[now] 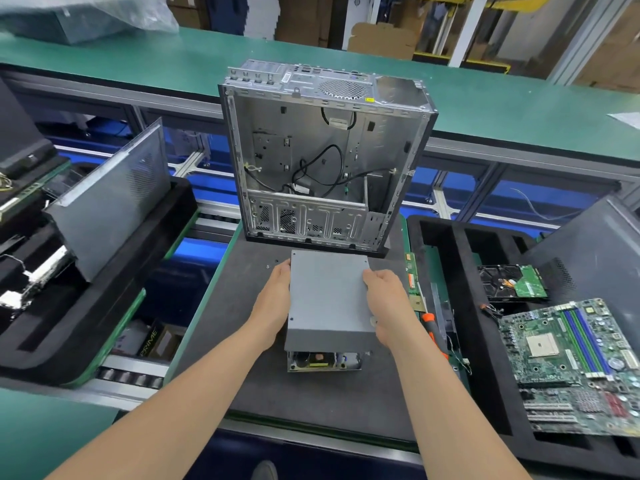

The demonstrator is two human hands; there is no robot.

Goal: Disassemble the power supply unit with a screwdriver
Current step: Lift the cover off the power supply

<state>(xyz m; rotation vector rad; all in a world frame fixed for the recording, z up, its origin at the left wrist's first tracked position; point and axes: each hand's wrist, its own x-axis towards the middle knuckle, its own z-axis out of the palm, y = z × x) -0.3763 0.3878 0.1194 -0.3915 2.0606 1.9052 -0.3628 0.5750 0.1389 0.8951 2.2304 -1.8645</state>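
Observation:
A grey metal power supply unit point(327, 299) lies on the dark mat in front of me. Its flat cover faces up, and under its near edge a circuit board and components point(323, 360) show. My left hand point(273, 299) grips the cover's left side. My right hand point(388, 303) grips its right side, fingers curled over the edge. An orange-handled screwdriver point(433, 332) lies just right of my right wrist, partly hidden by my arm. Two small screws point(272, 264) sit on the mat beyond my left hand.
An emptied computer case point(325, 157) stands upright just behind the unit. A black foam tray on the right point(460, 258) holds a motherboard point(575, 362) and a hard drive point(512, 282). Another foam tray on the left point(114, 289) holds a grey side panel point(107, 199).

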